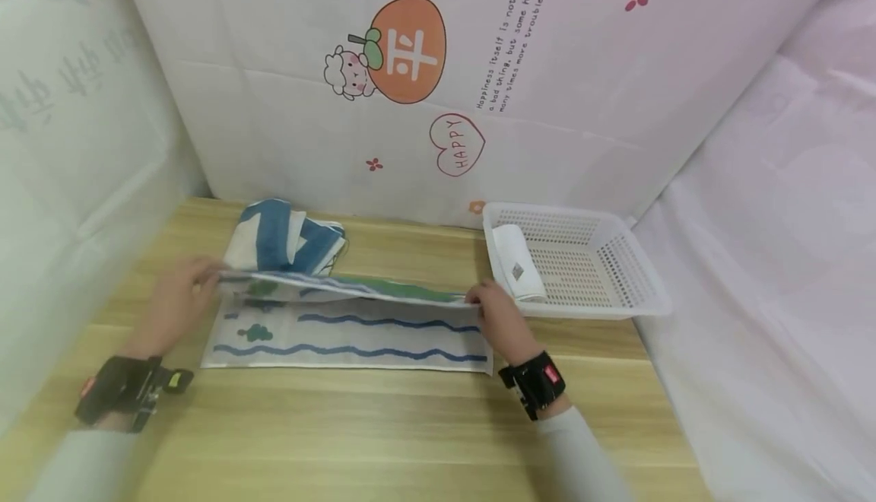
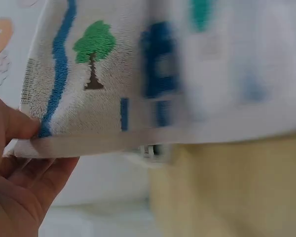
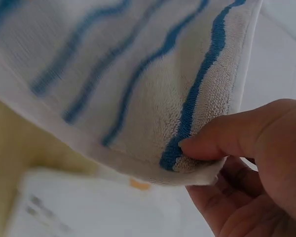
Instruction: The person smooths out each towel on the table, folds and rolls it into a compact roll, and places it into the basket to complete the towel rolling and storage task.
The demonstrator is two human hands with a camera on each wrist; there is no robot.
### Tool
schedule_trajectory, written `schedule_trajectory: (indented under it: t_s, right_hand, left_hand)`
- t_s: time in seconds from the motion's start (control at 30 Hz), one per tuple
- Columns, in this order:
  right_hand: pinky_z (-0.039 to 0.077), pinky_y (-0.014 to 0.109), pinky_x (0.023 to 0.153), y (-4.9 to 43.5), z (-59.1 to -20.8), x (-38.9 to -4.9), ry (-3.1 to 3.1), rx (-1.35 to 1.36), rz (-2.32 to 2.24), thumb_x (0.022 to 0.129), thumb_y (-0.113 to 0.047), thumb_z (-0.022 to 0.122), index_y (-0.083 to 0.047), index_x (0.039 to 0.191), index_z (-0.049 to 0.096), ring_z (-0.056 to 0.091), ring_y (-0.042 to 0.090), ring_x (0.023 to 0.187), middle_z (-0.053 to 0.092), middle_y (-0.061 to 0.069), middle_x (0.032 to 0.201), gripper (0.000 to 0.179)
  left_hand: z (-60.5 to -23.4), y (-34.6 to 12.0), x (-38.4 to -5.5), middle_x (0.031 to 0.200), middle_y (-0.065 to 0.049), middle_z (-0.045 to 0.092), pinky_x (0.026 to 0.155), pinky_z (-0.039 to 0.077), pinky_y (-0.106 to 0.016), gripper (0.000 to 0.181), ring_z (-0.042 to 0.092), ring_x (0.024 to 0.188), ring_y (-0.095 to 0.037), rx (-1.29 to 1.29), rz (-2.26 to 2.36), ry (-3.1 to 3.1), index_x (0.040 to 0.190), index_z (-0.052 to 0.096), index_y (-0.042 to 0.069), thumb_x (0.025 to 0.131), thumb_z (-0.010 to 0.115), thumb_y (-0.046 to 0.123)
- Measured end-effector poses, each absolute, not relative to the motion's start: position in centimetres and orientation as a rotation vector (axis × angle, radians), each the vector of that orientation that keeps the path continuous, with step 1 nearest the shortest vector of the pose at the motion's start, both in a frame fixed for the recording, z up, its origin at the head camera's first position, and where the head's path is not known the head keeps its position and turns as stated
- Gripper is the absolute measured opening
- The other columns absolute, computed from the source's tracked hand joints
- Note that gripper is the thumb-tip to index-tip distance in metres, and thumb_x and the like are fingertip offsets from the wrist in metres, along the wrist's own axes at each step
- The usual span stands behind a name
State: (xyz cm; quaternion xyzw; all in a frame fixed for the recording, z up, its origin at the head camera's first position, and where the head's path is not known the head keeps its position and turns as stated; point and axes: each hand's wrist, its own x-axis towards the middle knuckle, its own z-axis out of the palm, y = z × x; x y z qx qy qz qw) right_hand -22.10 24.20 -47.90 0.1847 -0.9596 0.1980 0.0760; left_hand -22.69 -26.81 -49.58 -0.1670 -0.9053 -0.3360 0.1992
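A white towel [image 1: 383,338] with blue wavy stripes and green trees lies partly on the table, its far edge lifted. In the head view my left hand [image 1: 179,300] grips that edge at the left end. My right hand [image 1: 503,321] holds the other end near the basket. The left wrist view shows the towel corner [image 2: 108,98] pinched between thumb and fingers of the left hand [image 2: 24,173]. In the right wrist view the right hand [image 3: 256,163] pinches the opposite corner [image 3: 202,108], thumb on top and fingers beneath.
A crumpled blue-and-white striped cloth [image 1: 274,236] lies behind the towel at the left. At the back right stands a white plastic basket [image 1: 650,281] with a rolled white towel [image 1: 516,262] inside. Printed white sheeting [image 1: 287,137] hangs behind and beside the wooden table [image 1: 356,433].
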Motion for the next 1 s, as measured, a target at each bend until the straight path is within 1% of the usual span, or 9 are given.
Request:
schedule_trajectory:
  t_s: [0.1, 0.17, 0.27, 0.33, 0.53, 0.7, 0.77, 0.87, 1.0]
  right_hand:
    - [0.056, 0.038, 0.084, 24.3, -50.1, -20.1, -2.883, 0.576, 0.585, 0.081, 0.02, 0.064, -0.003, 0.098, 0.07, 0.063, 0.024, 0.095, 0.064, 0.007, 0.1, 0.029]
    - [0.056, 0.039, 0.084, 24.5, -50.9, -19.0, -2.863, 0.586, 0.584, 0.082, 0.021, 0.063, -0.004, 0.096, 0.069, 0.063, 0.024, 0.095, 0.064, 0.007, 0.098, 0.029]
    - [0.055, 0.039, 0.081, 24.7, -51.5, -17.8, -2.816, 0.576, 0.614, 0.078, 0.023, 0.063, -0.006, 0.093, 0.068, 0.062, 0.023, 0.092, 0.062, 0.006, 0.096, 0.033]
    - [0.055, 0.039, 0.081, 24.8, -52.2, -17.2, -2.821, 0.591, 0.613, 0.076, 0.023, 0.066, -0.006, 0.091, 0.069, 0.061, 0.023, 0.091, 0.062, 0.006, 0.095, 0.033]
    - [0.055, 0.037, 0.082, 25.3, -54.4, -16.5, -2.955, 0.663, 0.578, 0.079, 0.007, 0.076, -0.006, 0.096, 0.071, 0.06, 0.02, 0.092, 0.063, 0.004, 0.098, 0.022]
    - [0.056, 0.036, 0.081, 25.1, -53.8, -16.2, -3.003, 0.593, 0.634, 0.089, -0.014, 0.078, -0.008, 0.1, 0.071, 0.061, 0.017, 0.093, 0.062, 0.002, 0.101, 0.014]
    - [0.056, 0.038, 0.085, 24.5, -53.1, -16.4, -3.01, 0.575, 0.653, 0.092, -0.021, 0.076, -0.008, 0.103, 0.072, 0.061, 0.019, 0.099, 0.063, 0.004, 0.106, 0.018]
    - [0.053, 0.045, 0.095, 23.1, -52.3, -17.0, -3.008, 0.59, 0.669, 0.097, -0.024, 0.07, -0.004, 0.117, 0.069, 0.059, 0.03, 0.114, 0.062, 0.013, 0.121, 0.028]
    - [0.042, 0.057, 0.111, 20.9, -52.2, -18.1, -3.066, 0.588, 0.701, 0.099, -0.026, 0.067, 0.0, 0.141, 0.055, 0.045, 0.044, 0.137, 0.05, 0.027, 0.144, 0.05]
  left_hand:
    - [-51.8, -27.3, -21.2, 0.103, -0.018, 0.069, 0.083, 0.051, -0.042, 0.021, 0.062, 0.096, -0.034, -0.551, -0.872, -2.52, 0.097, 0.071, 0.003, 0.082, 0.068, -0.012]
    - [-52.8, -27.5, -20.4, 0.093, -0.01, 0.069, 0.08, 0.048, -0.027, 0.025, 0.061, 0.089, -0.021, -0.618, -0.857, -2.469, 0.089, 0.071, 0.007, 0.075, 0.072, -0.013]
    - [-53.6, -27.8, -19.5, 0.087, -0.002, 0.068, 0.079, 0.045, -0.017, 0.03, 0.059, 0.084, -0.01, -0.685, -0.866, -2.414, 0.082, 0.071, 0.011, 0.068, 0.076, -0.015]
    - [-53.9, -28.0, -19.0, 0.086, 0.001, 0.067, 0.077, 0.047, -0.02, 0.032, 0.058, 0.083, -0.009, -0.714, -0.837, -2.456, 0.081, 0.071, 0.014, 0.065, 0.078, -0.013]
    - [-54.6, -28.3, -17.9, 0.088, 0.001, 0.068, 0.074, 0.055, -0.047, 0.027, 0.063, 0.082, -0.022, -0.712, -0.779, -2.779, 0.082, 0.072, 0.016, 0.066, 0.081, -0.004]
    - [-54.1, -28.0, -17.2, 0.087, 0.001, 0.069, 0.076, 0.054, -0.052, 0.018, 0.063, 0.083, -0.023, -0.649, -0.779, -2.874, 0.083, 0.073, 0.016, 0.075, 0.088, 0.021]
    - [-53.8, -27.7, -17.2, 0.087, 0.0, 0.069, 0.076, 0.053, -0.053, 0.017, 0.063, 0.084, -0.024, -0.617, -0.747, -2.862, 0.084, 0.074, 0.016, 0.079, 0.086, 0.028]
    - [-53.7, -26.8, -17.7, 0.093, -0.011, 0.071, 0.08, 0.052, -0.058, 0.013, 0.064, 0.09, -0.033, -0.586, -0.669, -2.774, 0.087, 0.075, 0.012, 0.083, 0.082, 0.021]
    - [-54.0, -24.9, -19.0, 0.113, -0.026, 0.068, 0.094, 0.042, -0.066, 0.018, 0.056, 0.109, -0.048, -0.56, -0.529, -2.626, 0.093, 0.074, 0.002, 0.078, 0.08, 0.009]
